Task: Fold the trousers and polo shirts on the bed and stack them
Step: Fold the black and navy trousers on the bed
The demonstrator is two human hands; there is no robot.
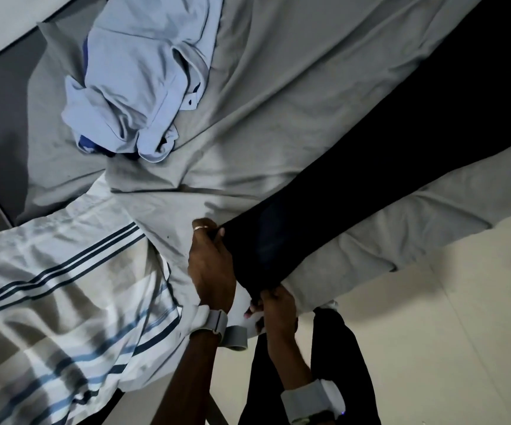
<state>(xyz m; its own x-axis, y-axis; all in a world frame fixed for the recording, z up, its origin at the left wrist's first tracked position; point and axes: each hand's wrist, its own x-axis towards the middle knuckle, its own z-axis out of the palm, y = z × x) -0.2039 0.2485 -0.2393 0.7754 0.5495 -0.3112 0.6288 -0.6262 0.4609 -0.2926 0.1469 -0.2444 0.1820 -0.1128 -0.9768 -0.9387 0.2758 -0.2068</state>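
The trousers (355, 167) lie stretched across the bed (278, 72), one end at its near edge. The left hand (211, 265) pinches one corner of that end and the right hand (275, 305) the other, fingers curled on the cloth. This looks like the first fold. Next, that end likely goes over to the far end, edges matched. The blue shirt (137, 75) and the striped shirt (58, 286) lie unfolded.

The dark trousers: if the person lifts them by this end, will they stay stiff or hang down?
Probably floppy: the dark trousers lie limp along the bed and follow its surface. They are likely light, since the left hand and the right hand hold them with the fingers only. The long far part would probably drag.
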